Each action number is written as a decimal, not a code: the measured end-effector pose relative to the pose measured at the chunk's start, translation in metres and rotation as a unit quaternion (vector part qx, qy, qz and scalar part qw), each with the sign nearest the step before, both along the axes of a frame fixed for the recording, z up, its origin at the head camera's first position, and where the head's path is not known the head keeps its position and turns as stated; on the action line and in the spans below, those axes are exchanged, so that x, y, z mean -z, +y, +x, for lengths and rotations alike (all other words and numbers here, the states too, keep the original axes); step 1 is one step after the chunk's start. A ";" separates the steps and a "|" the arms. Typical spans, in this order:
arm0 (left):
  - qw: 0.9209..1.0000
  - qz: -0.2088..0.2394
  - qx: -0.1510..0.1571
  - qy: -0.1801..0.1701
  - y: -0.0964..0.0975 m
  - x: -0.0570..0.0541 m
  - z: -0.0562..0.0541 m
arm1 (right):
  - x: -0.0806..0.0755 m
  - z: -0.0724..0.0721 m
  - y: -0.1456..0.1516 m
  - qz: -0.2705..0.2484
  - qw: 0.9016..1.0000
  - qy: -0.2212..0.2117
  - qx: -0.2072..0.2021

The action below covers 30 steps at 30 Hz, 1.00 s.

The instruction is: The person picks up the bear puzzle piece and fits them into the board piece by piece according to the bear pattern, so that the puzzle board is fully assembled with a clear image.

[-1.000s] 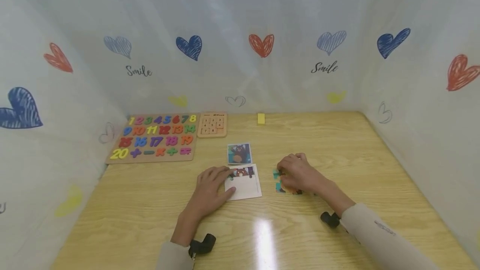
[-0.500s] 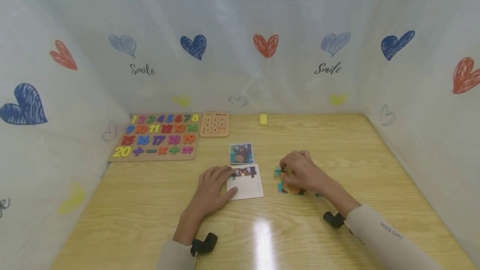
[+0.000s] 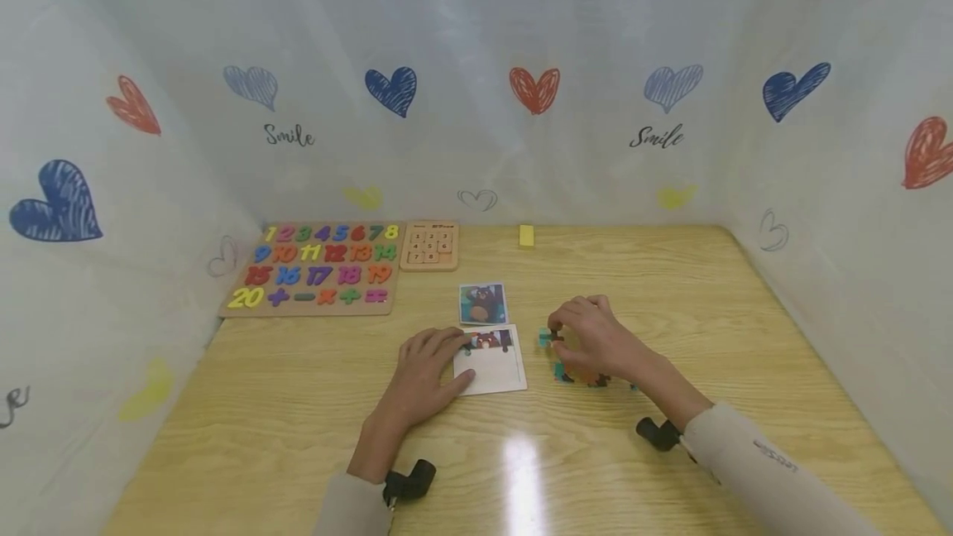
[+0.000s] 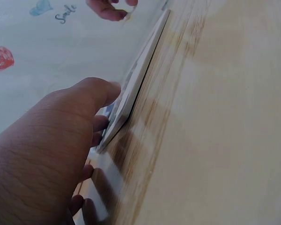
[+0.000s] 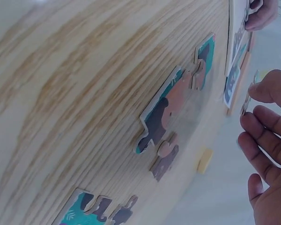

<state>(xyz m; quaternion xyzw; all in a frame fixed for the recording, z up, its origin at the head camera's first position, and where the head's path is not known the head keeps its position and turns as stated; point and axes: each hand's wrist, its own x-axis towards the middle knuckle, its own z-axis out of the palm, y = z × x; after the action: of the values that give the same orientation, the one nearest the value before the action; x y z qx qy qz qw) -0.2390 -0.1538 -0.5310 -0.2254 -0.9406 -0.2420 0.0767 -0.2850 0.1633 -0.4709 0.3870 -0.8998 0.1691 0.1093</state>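
My left hand (image 3: 424, 375) rests along the left side of a white puzzle board (image 3: 493, 372), its thumb over the lower left edge and fingers at the upper left corner. A strip of bear picture fills the board's top; the lower part is bare white. To the right, my right hand (image 3: 599, 344) pinches a thin puzzle piece (image 5: 249, 97) between thumb and fingertips, raised off the table in the right wrist view. Beneath that hand lie several loose jigsaw pieces (image 5: 165, 107) in teal, orange and brown, partly hidden from the head view.
Just behind the board lies a bear picture card (image 3: 482, 304). A colourful number board (image 3: 316, 267) and a wooden sliding number puzzle (image 3: 430, 246) stand at the back left. A small yellow block (image 3: 526, 236) sits near the back edge, before a white curtain (image 3: 476, 139).
The right hand has shifted slightly up and left, lifting a puzzle piece from among the loose ones. The left hand has stayed on the board. The whole head view has drifted slightly.
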 end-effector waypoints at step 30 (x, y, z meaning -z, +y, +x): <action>1.000 -0.006 -0.001 0.000 0.000 -0.002 -0.001 | -0.003 0.002 -0.025 0.004 0.999 -0.001 -0.033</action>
<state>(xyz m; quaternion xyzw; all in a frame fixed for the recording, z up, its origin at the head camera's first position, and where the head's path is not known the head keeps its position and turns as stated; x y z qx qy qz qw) -0.2396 -0.1534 -0.5289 -0.2247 -0.9424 -0.2360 0.0755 -0.2827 0.1386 -0.4683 0.4166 -0.8874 0.1694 0.1010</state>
